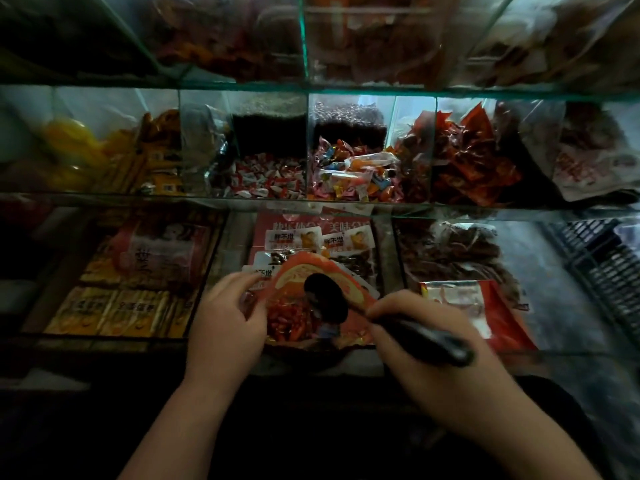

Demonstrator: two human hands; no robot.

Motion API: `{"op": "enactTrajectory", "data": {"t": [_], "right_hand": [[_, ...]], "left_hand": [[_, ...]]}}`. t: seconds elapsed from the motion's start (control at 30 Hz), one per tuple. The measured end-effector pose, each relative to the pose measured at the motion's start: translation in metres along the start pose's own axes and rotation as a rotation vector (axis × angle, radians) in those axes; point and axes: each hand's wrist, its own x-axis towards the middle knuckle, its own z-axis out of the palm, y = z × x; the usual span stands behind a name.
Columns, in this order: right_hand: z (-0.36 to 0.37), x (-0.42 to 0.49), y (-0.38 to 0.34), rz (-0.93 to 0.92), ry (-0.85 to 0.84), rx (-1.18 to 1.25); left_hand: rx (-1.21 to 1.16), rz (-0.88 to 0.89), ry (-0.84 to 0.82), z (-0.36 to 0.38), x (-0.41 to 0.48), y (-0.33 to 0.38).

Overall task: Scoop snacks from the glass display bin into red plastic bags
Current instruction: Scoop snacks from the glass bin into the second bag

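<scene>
Over the lower-center glass display bin (386, 251), a red plastic bag (294, 271) gapes, its rim pinched by the left hand (228, 313). The right hand (443, 375) grips a black scoop (408, 329), handle slanting lower right, bowl at the bag's mouth.

The red plastic bag (349, 292), thin and translucent, stood open at the near centre, over the middle compartment of the nearest glass display bin (227, 251). Red snacks (289, 320) showed in its lower part. The black scoop (325, 299) slanted in from the right, its bowl at the bag's mouth.
</scene>
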Motion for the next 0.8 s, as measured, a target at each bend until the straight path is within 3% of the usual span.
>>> {"op": "enactTrajectory", "data": {"t": [0.13,0.37,0.53,0.7,0.8], "right_hand": [[0.03,0.026,0.023,0.001,-0.352,-0.27],[0.075,0.043,0.043,-0.117,-0.452,-0.478],[0.068,0.047,0.051,0.084,-0.189,-0.172],[0.076,0.057,0.06,0.388,-0.06,0.03],[0.081,0.066,0.061,0.474,0.005,0.06]], "left_hand": [[-0.097,0.035,0.037,0.015,-0.007,-0.003],[-0.173,0.029,0.068,0.024,-0.013,-0.012],[-0.198,-0.004,0.098,0.019,-0.009,-0.013],[-0.217,-0.014,0.109,0.02,-0.008,-0.015],[-0.232,-0.008,0.117,0.022,-0.008,-0.014]]}}
